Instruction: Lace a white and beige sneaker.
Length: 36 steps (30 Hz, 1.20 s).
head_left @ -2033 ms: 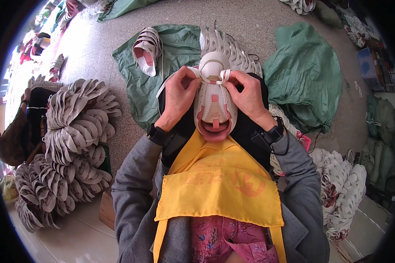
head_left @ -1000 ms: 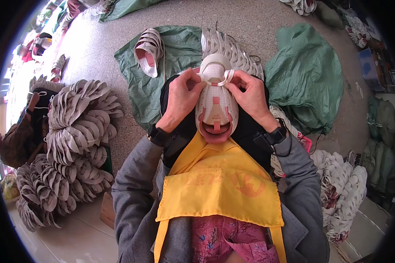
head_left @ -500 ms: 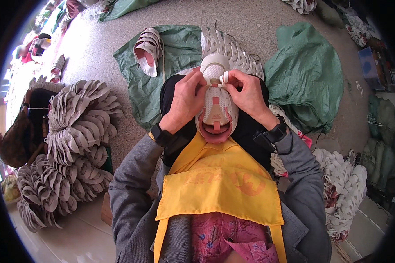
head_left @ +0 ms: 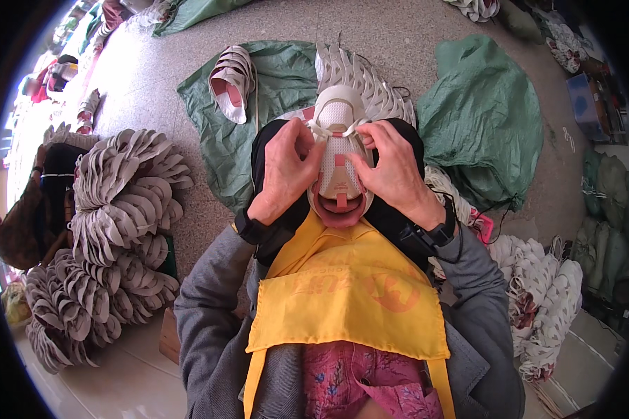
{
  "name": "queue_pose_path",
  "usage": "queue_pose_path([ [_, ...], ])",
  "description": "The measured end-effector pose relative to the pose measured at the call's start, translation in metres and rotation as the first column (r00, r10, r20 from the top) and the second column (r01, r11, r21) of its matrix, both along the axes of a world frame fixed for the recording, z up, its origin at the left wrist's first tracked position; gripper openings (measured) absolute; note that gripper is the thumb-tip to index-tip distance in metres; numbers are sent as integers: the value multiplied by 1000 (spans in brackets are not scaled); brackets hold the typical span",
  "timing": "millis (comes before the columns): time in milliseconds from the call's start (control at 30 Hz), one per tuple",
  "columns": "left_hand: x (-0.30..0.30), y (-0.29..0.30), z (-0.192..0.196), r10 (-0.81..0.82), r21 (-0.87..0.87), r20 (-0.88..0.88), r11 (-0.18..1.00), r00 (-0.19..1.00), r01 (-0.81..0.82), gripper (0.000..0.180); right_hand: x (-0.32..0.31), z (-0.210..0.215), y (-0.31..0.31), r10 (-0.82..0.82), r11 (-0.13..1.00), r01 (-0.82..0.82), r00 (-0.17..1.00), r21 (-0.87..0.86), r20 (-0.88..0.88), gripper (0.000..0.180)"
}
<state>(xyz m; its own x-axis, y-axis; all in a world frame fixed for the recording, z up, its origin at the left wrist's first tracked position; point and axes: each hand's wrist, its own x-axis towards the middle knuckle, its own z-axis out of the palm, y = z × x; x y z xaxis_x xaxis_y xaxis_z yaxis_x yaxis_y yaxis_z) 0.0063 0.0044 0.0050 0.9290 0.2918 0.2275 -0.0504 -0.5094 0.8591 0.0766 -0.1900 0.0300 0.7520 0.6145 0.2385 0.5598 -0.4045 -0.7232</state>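
Note:
On my lap lies a white perforated shoe upper (head_left: pixel 340 167) with pink trim, its toe pointing away and its pink-lined opening towards me. A whitish shoelace (head_left: pixel 339 133) crosses it just behind the toe. My left hand (head_left: pixel 286 167) pinches the lace's left part at the upper's left edge. On the other side, my right hand (head_left: pixel 395 171) has its curled fingers at the lace's right part. Its thumb is spread away, over the upper's right side. The fingers partly hide how the lace is gripped.
A laced upper (head_left: pixel 232 82) lies on a green sheet (head_left: pixel 279 63) ahead, beside a row of white uppers (head_left: pixel 370 84). A green sack (head_left: pixel 479 126) stands right. Stacked grey-white pieces (head_left: pixel 122 202) rise at left. More white uppers (head_left: pixel 545 300) lie at lower right.
My right thumb has come off the lace and moved down towards me. The lace's raised right loop now lies lower, drawn out sideways. My left hand has shifted slightly left.

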Motion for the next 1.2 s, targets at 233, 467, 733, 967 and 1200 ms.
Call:
queue_pose_path([
  [233, 5, -11, 8, -129, 190, 155, 977, 979, 99, 20, -6, -7, 10, -67, 982, 84, 992, -169, 106, 32],
  [467, 15, -20, 1, -142, 246, 90, 962, 986, 117, 20, -1, -10, 20, -97, 968, 114, 992, -223, 85, 37],
  [733, 21, -28, 2, -158, 335, 140, 937, 977, 103, 20, -4, -15, 13, -38, 982, 66, 987, -175, 158, 34],
  [967, 22, -33, 3, -150, 401, 103, 911, 983, 97, 19, 2, -26, 14, -101, 987, 119, 981, -104, 164, 24],
  [1200, 21, -34, 0, -154, 474, 103, 876, 983, 87, 18, 10, -19, 6, -111, 992, 114, 992, -50, 51, 19],
])
